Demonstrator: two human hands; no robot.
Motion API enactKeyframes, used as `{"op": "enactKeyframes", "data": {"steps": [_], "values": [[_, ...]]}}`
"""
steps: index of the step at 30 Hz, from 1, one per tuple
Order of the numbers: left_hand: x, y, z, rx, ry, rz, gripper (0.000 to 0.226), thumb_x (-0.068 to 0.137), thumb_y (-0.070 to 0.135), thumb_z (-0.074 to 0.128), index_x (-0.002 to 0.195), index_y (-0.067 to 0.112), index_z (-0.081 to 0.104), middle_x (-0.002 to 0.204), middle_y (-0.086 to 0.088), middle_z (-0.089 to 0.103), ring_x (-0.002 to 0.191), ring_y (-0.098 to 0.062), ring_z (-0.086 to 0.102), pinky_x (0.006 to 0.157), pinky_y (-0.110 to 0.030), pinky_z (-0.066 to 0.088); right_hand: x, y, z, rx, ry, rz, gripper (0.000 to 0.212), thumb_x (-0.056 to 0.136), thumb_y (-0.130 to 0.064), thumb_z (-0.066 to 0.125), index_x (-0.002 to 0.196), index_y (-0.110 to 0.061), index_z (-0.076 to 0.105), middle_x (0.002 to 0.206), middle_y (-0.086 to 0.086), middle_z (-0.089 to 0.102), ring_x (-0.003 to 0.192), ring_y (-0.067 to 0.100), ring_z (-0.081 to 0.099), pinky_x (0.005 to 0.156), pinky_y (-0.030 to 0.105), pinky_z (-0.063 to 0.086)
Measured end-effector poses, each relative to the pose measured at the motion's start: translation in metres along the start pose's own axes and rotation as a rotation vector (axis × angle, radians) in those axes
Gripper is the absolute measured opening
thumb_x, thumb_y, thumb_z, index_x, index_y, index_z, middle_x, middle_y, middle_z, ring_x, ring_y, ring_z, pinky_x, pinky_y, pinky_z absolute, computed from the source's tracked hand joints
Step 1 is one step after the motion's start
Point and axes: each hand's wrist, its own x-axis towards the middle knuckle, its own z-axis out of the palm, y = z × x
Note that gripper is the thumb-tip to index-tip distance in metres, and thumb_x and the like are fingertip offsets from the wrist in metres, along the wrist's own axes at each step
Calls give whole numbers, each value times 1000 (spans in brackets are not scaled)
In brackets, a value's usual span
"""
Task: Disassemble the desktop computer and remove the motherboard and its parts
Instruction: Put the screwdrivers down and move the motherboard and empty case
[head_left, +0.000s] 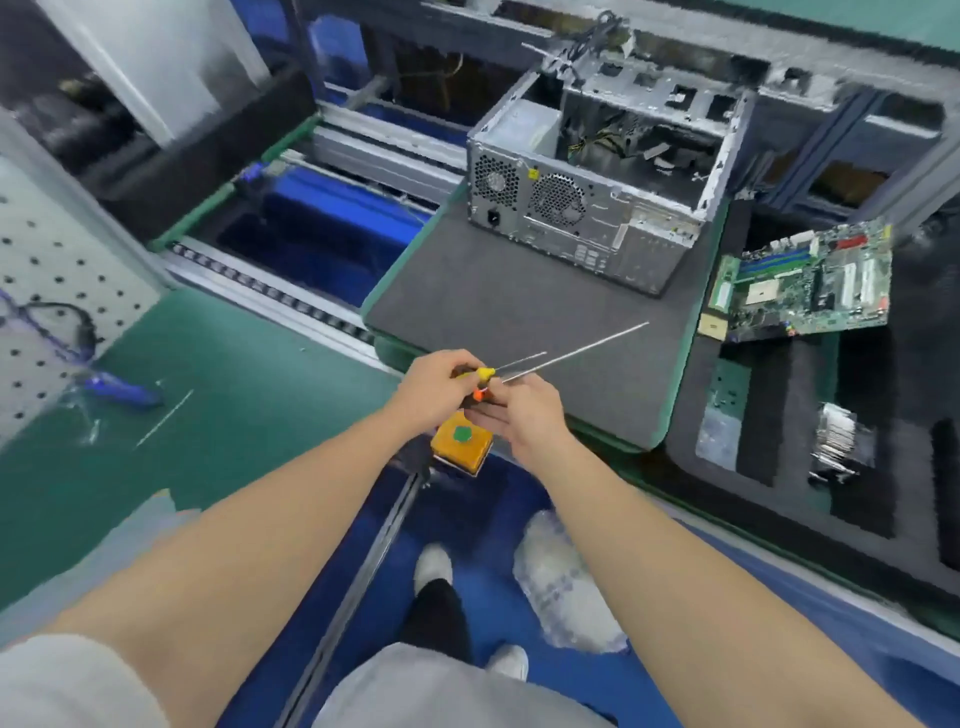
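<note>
Electronics workshop: conveyor (291, 306), pegboard (47, 291), foam-slotted tray (779, 467).

Both hands, left (439, 382) and right (519, 415), grip two screwdrivers (571, 353) over grey mat (519, 306). Open case (597, 182) on mat; motherboard (810, 283) lies right of it.

Your computer case (582, 208) is bare grey sheet metal, dull and perforated. It stands on a matt, finely textured grey foam pad (519, 312). The screwdriver shafts (576, 353) you hold are bright smooth steel, their handles (483, 382) glossy plastic. The worktop (234, 415) looks smooth green.
</note>
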Motion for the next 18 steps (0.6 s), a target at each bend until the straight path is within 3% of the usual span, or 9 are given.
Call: {"op": "enactKeyframes", "data": {"steps": [4, 7, 9, 12, 15, 18], "values": [[-66, -55, -37, 11, 169, -145, 17, 100, 23, 64, 110, 17, 77, 101, 2, 72, 92, -14, 61, 81, -27, 43, -18, 45, 60, -129, -173, 58, 15, 106, -6, 51, 113, 4, 59, 96, 26, 73, 78, 38, 77, 68, 44, 64], [-113, -98, -66, 67, 287, -235, 16, 98, 26, 67, 107, 17, 77, 97, 6, 67, 92, -14, 57, 75, -23, 34, -30, 81, 107, -248, -268, 118, 9, 104, -8, 53, 101, -4, 61, 95, 25, 73, 85, 41, 76, 74, 49, 64], [-142, -126, -81, 82, 324, -331, 16, 97, 28, 68, 106, 19, 76, 95, 6, 68, 92, -16, 60, 71, -21, 35, -37, 106, 136, -338, -313, 147, 8, 103, -8, 55, 100, -4, 60, 89, 21, 73, 77, 36, 77, 68, 46, 64], [-179, -165, -93, 87, 300, -484, 18, 97, 31, 68, 108, 19, 76, 95, 4, 71, 90, -16, 62, 71, -22, 38, -50, 146, 170, -486, -357, 193, 7, 102, -8, 55, 100, -5, 61, 84, 16, 72, 68, 27, 76, 59, 39, 62], [-206, -200, -94, 51, 246, -578, 21, 99, 29, 67, 110, 14, 75, 106, -5, 76, 101, -23, 68, 85, -31, 50, -58, 179, 193, -618, -385, 236, 8, 102, -10, 58, 95, -5, 60, 85, 18, 71, 73, 32, 74, 62, 41, 62], [-221, -224, -92, 59, 220, -616, 22, 101, 27, 64, 112, 10, 73, 108, -9, 75, 105, -29, 66, 85, -32, 48, -63, 200, 208, -695, -376, 277, 11, 102, -11, 58, 92, -6, 58, 86, 20, 69, 78, 35, 72, 68, 45, 64]]}}
